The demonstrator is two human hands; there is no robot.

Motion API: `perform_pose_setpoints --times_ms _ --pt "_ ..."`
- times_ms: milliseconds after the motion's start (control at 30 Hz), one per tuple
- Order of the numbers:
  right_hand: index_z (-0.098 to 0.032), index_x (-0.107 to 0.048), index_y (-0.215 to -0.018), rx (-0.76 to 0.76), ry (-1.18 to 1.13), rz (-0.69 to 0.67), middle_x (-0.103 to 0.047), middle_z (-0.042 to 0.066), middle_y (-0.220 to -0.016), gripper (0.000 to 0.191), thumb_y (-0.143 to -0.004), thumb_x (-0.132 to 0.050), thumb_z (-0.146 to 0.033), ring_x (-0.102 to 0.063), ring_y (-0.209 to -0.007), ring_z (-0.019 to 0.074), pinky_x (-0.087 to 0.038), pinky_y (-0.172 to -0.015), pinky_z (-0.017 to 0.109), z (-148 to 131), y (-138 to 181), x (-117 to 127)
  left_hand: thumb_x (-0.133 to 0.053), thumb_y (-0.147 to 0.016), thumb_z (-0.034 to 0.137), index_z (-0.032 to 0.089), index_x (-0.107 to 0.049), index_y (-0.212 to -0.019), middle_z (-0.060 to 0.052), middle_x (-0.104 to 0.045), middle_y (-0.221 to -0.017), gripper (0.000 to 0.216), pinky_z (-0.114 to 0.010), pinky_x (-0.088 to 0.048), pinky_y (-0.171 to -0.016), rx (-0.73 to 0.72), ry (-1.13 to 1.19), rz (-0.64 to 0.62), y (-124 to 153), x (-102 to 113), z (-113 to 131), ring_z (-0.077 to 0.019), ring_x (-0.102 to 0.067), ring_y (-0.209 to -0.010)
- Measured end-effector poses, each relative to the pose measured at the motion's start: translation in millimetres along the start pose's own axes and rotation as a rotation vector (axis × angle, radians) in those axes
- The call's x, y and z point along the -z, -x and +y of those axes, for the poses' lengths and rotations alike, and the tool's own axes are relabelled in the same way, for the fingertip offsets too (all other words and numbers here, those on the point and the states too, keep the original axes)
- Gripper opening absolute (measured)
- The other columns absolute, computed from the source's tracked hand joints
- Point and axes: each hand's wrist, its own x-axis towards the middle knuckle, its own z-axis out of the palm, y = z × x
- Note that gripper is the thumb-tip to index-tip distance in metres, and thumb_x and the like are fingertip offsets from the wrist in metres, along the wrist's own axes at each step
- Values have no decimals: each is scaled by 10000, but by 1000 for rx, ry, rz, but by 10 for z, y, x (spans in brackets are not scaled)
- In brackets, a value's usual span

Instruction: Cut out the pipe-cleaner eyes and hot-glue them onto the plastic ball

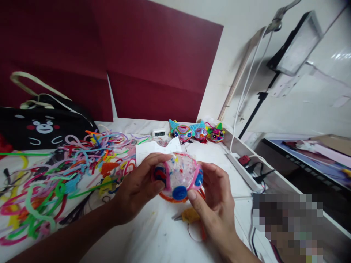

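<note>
Between my two hands is a half-covered craft animal head point(183, 177). Its clear, shiny base shows through, with a blue coiled nose, pink pipe-cleaner strips, red and blue coils at the sides and an orange edge below. My left hand point(137, 188) grips its left side, thumb in front and fingers over the top. On the right side my right hand point(216, 197) holds it, with the thumb near the blue nose. A yellow tool with a pointed metal tip point(190, 215), like a glue gun, lies below, partly hidden by my right hand.
Tangled colourful pipe cleaners point(60, 186) cover the table's left. Several finished craft heads point(182, 132) stand at the back beside a small digital display point(159, 133). White paper point(144, 149) lies behind my hands. A power strip point(244, 173) is at right, a black bag point(44, 128) at left.
</note>
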Motion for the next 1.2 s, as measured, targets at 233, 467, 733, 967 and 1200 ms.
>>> perform_pose_setpoints --times_ms 233,467,733,967,1200 --pt "-355 -521 -1269 9 2 8 -589 52 -1285 527 -819 -779 -266 -599 -1191 229 -483 -1006 390 2 -6 7 -598 -948 279 311 -581 -1365 -77 -591 -1321 419 -331 -459 -1040 15 16 -3 6 14 -26 -252 -561 -1216" --pt "-368 -503 -1305 32 9 -28 -578 46 -1318 560 -830 -775 -254 -587 -1218 219 -474 -1018 371 53 -2 45 -595 -955 289 338 -565 -1371 -54 -571 -1334 420 -296 -440 -1045 42 59 -17 19 12 -43 -221 -548 -1221" --pt "-368 -506 -1294 35 -22 -12 -566 34 -1295 532 -839 -760 -263 -577 -1216 204 -459 -1036 357 6 -10 8 -608 -941 287 321 -584 -1356 -62 -592 -1298 417 -337 -463 -1028 28 56 -7 -1 6 -38 -247 -566 -1194" --pt "-368 -503 -1295 14 13 -20 -558 49 -1301 531 -840 -757 -265 -579 -1215 229 -471 -1019 390 -6 -5 12 -605 -942 254 343 -584 -1354 -54 -572 -1301 422 -293 -472 -1011 21 50 -7 11 4 -11 -223 -560 -1196" --pt "-379 -515 -1282 23 -2 -11 -560 27 -1291 543 -826 -771 -231 -587 -1194 193 -476 -1009 338 -29 -5 14 -616 -932 249 342 -586 -1357 -61 -563 -1291 437 -341 -450 -1060 -27 -2 -5 10 -4 -30 -243 -540 -1216"
